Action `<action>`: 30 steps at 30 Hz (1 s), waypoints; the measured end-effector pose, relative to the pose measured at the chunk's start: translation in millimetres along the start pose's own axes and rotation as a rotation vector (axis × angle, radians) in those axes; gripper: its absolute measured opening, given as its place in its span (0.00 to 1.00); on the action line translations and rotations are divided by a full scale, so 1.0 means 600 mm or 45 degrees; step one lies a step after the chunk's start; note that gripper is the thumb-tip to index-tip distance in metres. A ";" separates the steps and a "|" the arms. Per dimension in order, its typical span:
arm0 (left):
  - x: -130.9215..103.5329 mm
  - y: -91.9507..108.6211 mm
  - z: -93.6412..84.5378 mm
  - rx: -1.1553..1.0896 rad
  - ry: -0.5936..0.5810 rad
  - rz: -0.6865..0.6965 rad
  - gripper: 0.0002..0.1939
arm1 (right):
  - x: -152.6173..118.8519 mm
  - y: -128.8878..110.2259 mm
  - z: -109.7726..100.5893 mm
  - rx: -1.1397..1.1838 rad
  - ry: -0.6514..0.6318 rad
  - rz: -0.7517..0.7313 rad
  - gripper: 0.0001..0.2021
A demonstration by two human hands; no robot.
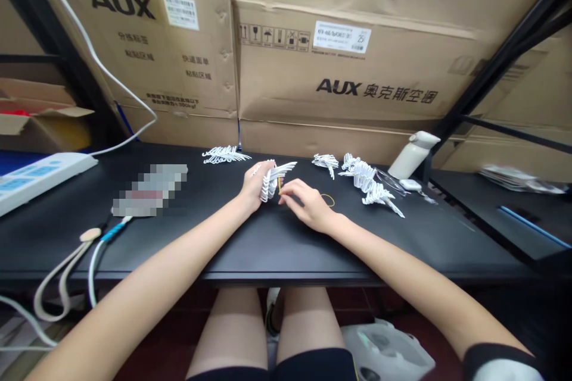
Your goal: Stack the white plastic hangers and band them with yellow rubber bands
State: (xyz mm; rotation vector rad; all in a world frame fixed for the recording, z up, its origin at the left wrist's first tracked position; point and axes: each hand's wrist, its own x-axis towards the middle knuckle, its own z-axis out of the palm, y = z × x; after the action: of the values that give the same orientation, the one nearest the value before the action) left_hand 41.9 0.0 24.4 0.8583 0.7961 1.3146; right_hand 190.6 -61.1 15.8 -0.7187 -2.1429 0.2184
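Note:
My left hand (254, 186) is closed around a bundle of thin white hooks (269, 184), their straight ends pointing right. My right hand (307, 203) meets it from the right, thumb and fingers pinching a yellow rubber band (280, 184) stretched against the bundle. Whether the band goes fully around the hooks is hidden. A loose rubber band (329, 199) lies on the black table just behind my right hand. More white hooks lie in a pile (223, 155) at the back left, a small bundle (326, 162) behind my right hand, and a larger heap (364, 177) to the right.
A white bottle (412, 156) leans by the black frame, with a small white device (410, 185) and cable nearby. On the left are a power strip (49, 175) and a blurred-out phone-like object (149, 190) on a cable. Large cardboard boxes (286, 89) stand behind the table.

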 end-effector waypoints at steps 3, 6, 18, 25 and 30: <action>-0.002 0.000 0.000 0.033 -0.086 -0.022 0.09 | -0.004 -0.002 0.004 0.068 0.022 0.105 0.05; -0.004 0.002 -0.001 0.074 -0.172 -0.011 0.09 | -0.006 -0.006 0.009 0.161 0.000 0.223 0.05; -0.009 0.025 0.002 0.011 -0.492 -0.270 0.10 | -0.015 0.005 -0.009 0.222 0.277 0.367 0.10; -0.010 0.014 0.005 0.196 -0.431 -0.263 0.09 | -0.015 0.011 -0.028 0.129 0.321 0.292 0.10; -0.017 0.008 0.009 0.248 -0.637 -0.236 0.12 | -0.017 0.019 -0.028 0.101 0.443 0.334 0.10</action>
State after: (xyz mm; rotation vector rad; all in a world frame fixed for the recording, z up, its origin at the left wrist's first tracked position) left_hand 43.2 -10.3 31.2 1.1788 0.5918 0.8156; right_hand 213.4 -59.3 15.2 -0.9192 -1.7006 0.2924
